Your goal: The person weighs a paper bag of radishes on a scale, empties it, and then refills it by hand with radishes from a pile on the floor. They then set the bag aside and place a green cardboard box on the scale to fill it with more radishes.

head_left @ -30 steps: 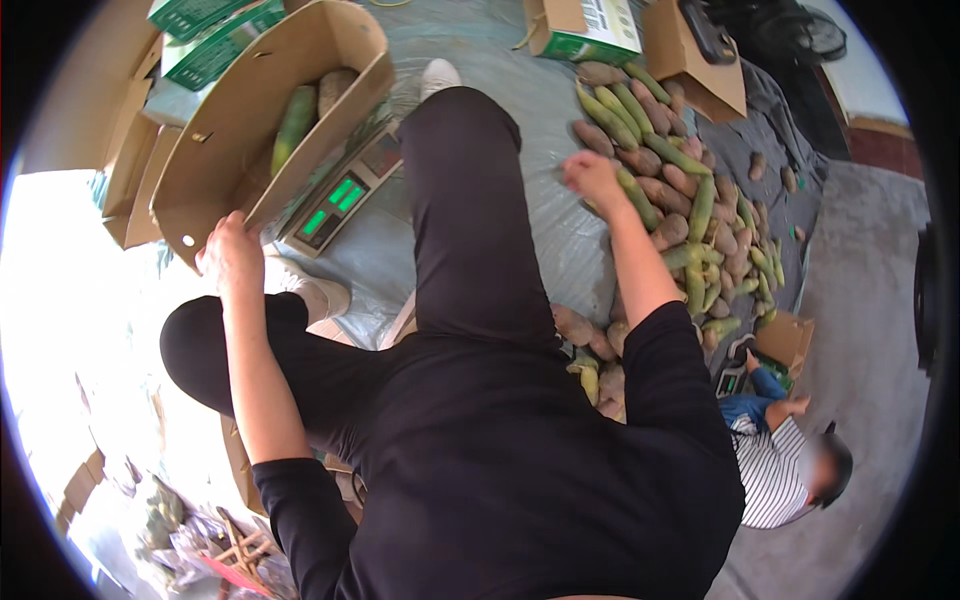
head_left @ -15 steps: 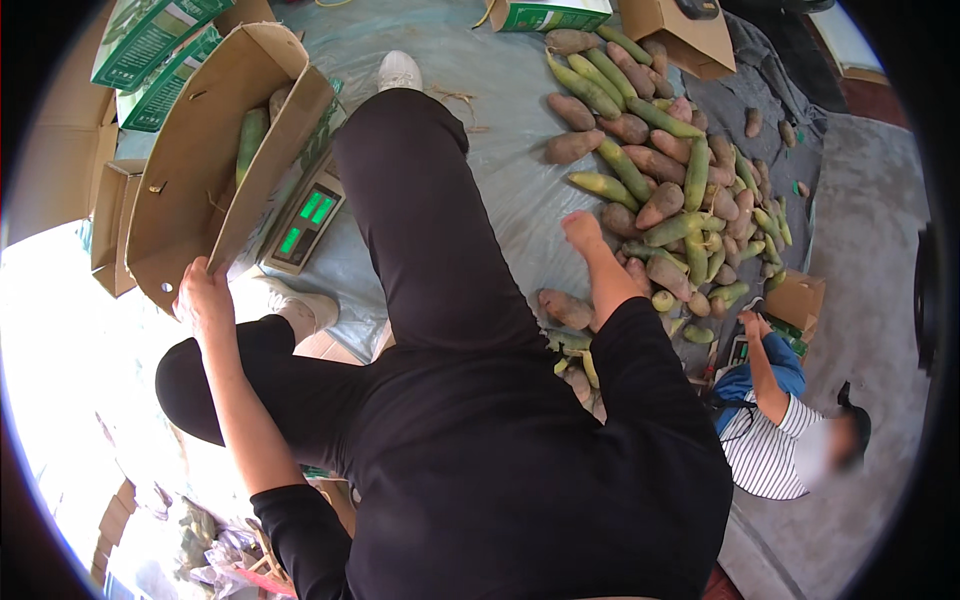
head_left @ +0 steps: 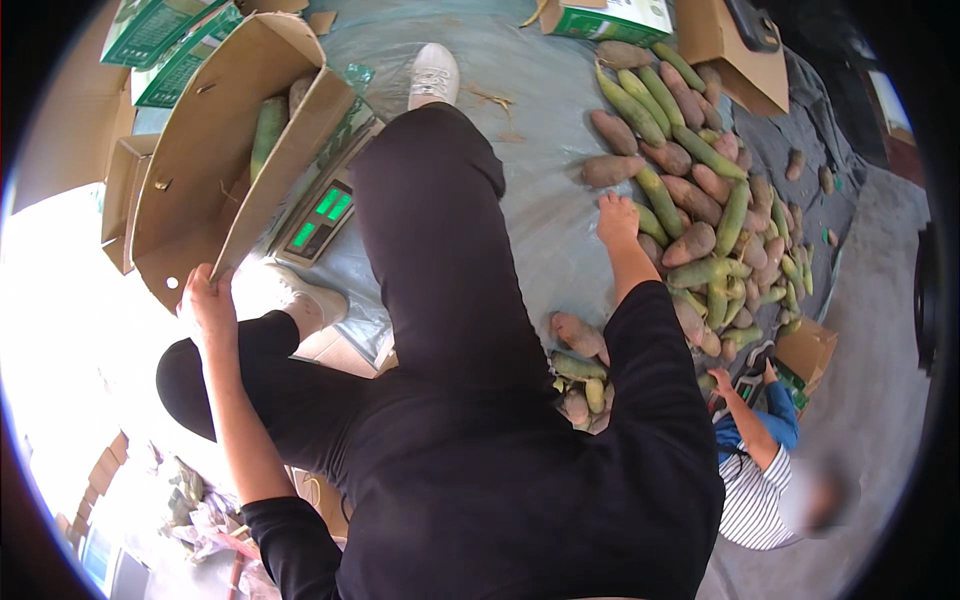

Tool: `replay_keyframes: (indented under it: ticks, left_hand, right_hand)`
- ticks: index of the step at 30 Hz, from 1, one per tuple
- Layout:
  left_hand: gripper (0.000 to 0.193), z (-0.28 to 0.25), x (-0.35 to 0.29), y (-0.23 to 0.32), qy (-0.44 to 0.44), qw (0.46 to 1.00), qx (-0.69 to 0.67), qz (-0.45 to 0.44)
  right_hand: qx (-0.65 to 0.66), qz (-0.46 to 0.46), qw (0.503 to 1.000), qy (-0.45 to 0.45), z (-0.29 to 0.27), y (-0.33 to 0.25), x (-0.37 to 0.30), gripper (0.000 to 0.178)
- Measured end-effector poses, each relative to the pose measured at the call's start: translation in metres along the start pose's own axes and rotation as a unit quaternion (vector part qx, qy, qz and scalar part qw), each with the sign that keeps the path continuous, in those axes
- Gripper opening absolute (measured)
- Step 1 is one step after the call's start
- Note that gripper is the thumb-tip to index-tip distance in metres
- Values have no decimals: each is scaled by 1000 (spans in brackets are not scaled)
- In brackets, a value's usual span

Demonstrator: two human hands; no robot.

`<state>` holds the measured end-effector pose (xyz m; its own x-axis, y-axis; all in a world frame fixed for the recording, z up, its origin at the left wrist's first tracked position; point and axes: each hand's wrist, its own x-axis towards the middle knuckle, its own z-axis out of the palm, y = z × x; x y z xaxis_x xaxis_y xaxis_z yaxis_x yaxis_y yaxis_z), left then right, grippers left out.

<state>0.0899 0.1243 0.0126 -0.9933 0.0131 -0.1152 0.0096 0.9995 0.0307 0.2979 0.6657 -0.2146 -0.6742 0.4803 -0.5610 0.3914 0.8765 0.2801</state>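
My left hand (head_left: pixel 207 308) grips the near corner of an open cardboard box (head_left: pixel 185 190), fingers closed on its wall. Inside lie a long green radish (head_left: pixel 268 135) and part of a brownish root. The box rests beside a scale (head_left: pixel 318 220) with lit green displays, partly hidden under it. My right hand (head_left: pixel 618 222) is at the left edge of a vegetable pile, its bent fingers over the end of a green radish (head_left: pixel 652 224), which they mostly hide. Around it lie more green radishes (head_left: pixel 733 215) and dusty reddish-brown roots (head_left: pixel 690 243).
Green printed boxes (head_left: pixel 185 65) stand at the far left, and another green carton (head_left: pixel 610 18) lies at the back. An open brown box (head_left: pixel 735 60) borders the pile. A person in a striped shirt (head_left: pixel 755 500) works at the right. Plastic sheeting (head_left: pixel 540 150) covers the floor.
My right hand has moved up to the pile's edge and onto a green radish. My left hand keeps its hold on the box. The whole view has shifted slightly.
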Motion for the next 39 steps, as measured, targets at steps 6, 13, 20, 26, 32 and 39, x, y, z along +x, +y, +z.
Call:
replay_keyframes:
  ticks: [6, 13, 20, 26, 32, 39]
  left_hand:
    - [15, -4, 0, 9, 3, 1000, 2, -3]
    - [13, -7, 2, 8, 1, 1000, 15, 0]
    - [11, -10, -2, 6, -2, 1000, 11, 5]
    - [11, -5, -3, 1, 15, 1000, 14, 2]
    - [9, -3, -4, -2, 28, 999, 13, 22]
    - [8, 0, -6, -5, 35, 999, 17, 27]
  right_hand:
    - [-72, -86, 993, 47, 22, 11, 6, 29]
    - [-149, -126, 980, 28, 12, 7, -7, 19]
    - [-146, -42, 984, 97, -7, 32, -13, 18]
    - [-53, 82, 991, 90, -35, 55, -1, 21]
    - [28, 110, 989, 100, -30, 74, -19, 20]
    - [345, 82, 905, 235, -58, 98, -23, 23]
